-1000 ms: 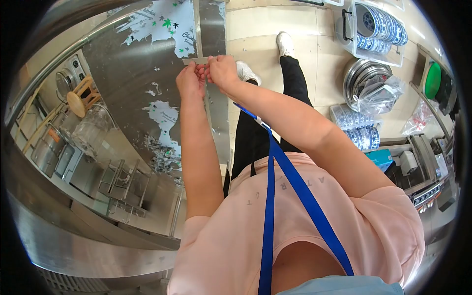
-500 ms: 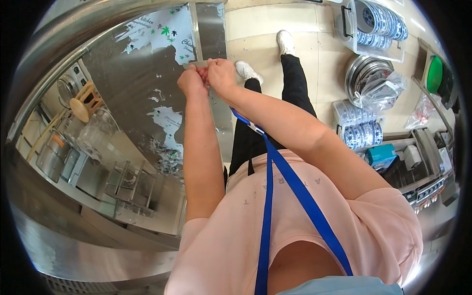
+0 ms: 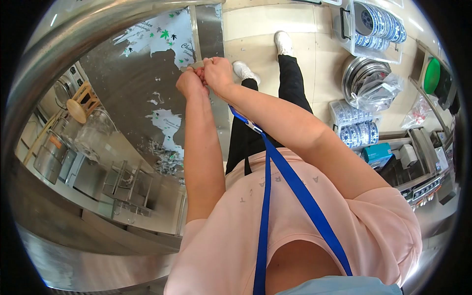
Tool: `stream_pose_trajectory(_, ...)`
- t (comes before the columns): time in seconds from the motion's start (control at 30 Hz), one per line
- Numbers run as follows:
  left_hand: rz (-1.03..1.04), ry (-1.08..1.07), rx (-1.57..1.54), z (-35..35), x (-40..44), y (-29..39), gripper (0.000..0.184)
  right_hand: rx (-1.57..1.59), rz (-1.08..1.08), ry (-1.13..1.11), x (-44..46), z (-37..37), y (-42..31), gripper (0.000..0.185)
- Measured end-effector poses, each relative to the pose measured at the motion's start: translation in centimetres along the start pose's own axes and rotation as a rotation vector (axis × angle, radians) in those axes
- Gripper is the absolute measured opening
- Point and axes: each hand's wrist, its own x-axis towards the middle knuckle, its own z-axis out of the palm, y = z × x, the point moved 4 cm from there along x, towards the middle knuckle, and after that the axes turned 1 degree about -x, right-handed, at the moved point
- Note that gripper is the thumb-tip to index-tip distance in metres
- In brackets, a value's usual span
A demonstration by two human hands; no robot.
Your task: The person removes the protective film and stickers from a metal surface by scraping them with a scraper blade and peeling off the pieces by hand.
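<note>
Both my hands come together at a flat grey scraper blade [image 3: 197, 64], whose edge shows just past the fingers; its grip is hidden. My left hand [image 3: 191, 82] is closed on it at the left, and my right hand [image 3: 218, 72] is closed on it at the right. The blade meets a steel panel [image 3: 132, 93] near the torn edge of a white printed film [image 3: 169, 42] with green leaves. Lower on the panel are another torn film patch [image 3: 165, 127] and crumpled film scraps [image 3: 168, 160].
On the floor at the right stand a clear bin of blue-and-white bowls [image 3: 376, 24], stacked metal trays [image 3: 361, 73] with plastic bags, and more patterned bowls [image 3: 359, 132]. A wooden stool [image 3: 82, 104] and wire rack [image 3: 128, 184] are at the left. A metal rail [image 3: 98, 29] curves above.
My hands have shifted very slightly left along with the view, still gripping the blade at the film's edge. The film patches look much the same.
</note>
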Motion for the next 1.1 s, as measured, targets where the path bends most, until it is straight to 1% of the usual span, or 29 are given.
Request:
stream_pose_trajectory(0.33, -0.005, 0.035, -0.014, 0.2, 0.4, 0.1, 0.024, -0.071, -0.011, -0.035, 0.2, -0.1, -1.3, 0.028)
stream_pose_trajectory(0.67, -0.019, 0.037, -0.128, 0.7, 0.4, 0.2, 0.024, -0.133, 0.038, -0.103, 0.7, 0.0, -2.2, 0.027)
stream_pose_trajectory(0.93, -0.041, 0.049, -0.188, 0.9, 0.5, 0.2, 0.025, -0.189, 0.006, -0.134, 0.9, 0.1, -3.1, 0.027)
stream_pose_trajectory(1.1, -0.053, 0.058, -0.251, 1.2, 0.4, 0.2, 0.022, -0.226, 0.006, -0.161, 1.2, 0.3, -3.5, 0.027)
